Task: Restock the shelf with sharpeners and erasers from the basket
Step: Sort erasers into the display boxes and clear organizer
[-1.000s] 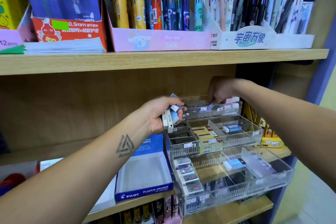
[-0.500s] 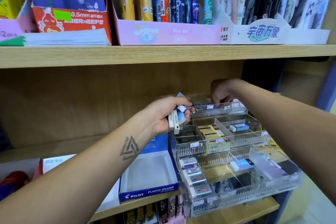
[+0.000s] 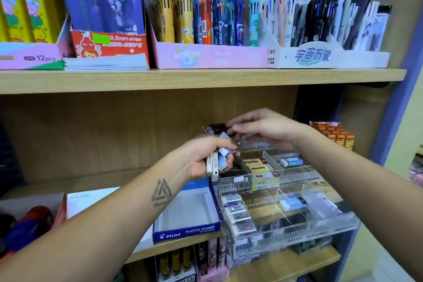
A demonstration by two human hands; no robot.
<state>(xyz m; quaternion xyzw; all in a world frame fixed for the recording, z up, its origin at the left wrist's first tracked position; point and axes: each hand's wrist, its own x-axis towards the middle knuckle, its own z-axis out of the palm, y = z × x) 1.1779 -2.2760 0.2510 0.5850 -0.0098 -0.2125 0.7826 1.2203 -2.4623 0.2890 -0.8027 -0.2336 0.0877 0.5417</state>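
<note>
Your left hand [image 3: 203, 158] grips a bunch of white-and-blue block erasers [image 3: 217, 160] just left of the clear tiered acrylic organiser [image 3: 297, 192], right hand [image 3: 263, 128] pinching at the top one; pull one free, drop it in a matching slot.

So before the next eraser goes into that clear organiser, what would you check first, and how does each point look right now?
1. Left hand firmly grips the bundle of white and blue erasers: ok.
2. Right hand has pinched one eraster from the bundle: cannot tell, fingertips blurred.
3. Clear acrylic tiered organiser shows free compartments: ok.
4. Organiser's top tier visible: not ok, hands cover it.
5. Open blue Pilot eraser box sits apart from the hands: ok.
</note>
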